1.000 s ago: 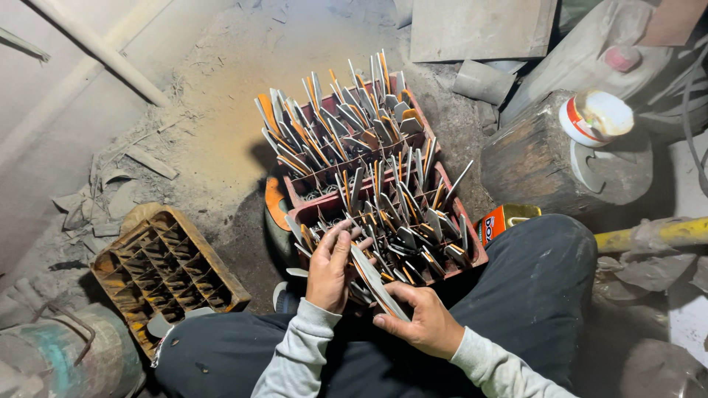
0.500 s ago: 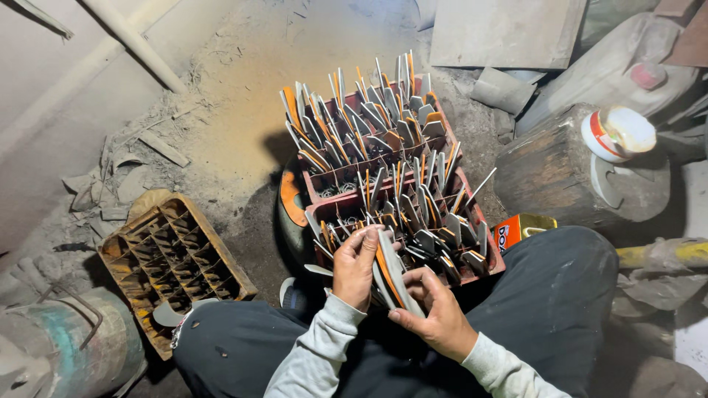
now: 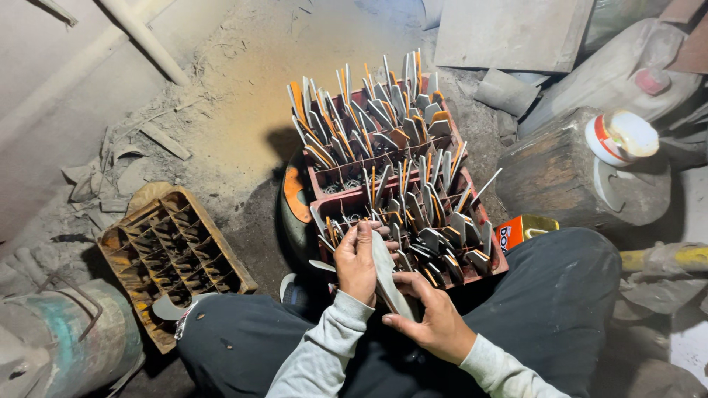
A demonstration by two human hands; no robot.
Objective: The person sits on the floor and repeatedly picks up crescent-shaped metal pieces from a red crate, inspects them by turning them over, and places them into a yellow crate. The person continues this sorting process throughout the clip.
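Both hands (image 3: 359, 259) (image 3: 435, 324) hold one blade (image 3: 387, 276) at the crate's (image 3: 495, 267) near edge.

Dull grey metal blade (image 3: 389, 284), red plastic crate (image 3: 495, 267) dust-coated, rusty, probably metal, empty crate (image 3: 173, 258), rough wooden block (image 3: 560, 173), matt grey cloth sleeves (image 3: 324, 361)

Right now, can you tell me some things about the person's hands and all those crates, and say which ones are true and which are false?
1. Both hands hold one flat grey blade. True: the left hand grips its upper part, the right hand its lower end.
2. The red crate in front of the hands is empty. False: it is packed with upright blades.
3. The rusty crate lies on the person's left side. True.
4. The rusty crate is crammed with blades. False: its cells look mostly empty.
5. A white tub sits on a wooden block. True.
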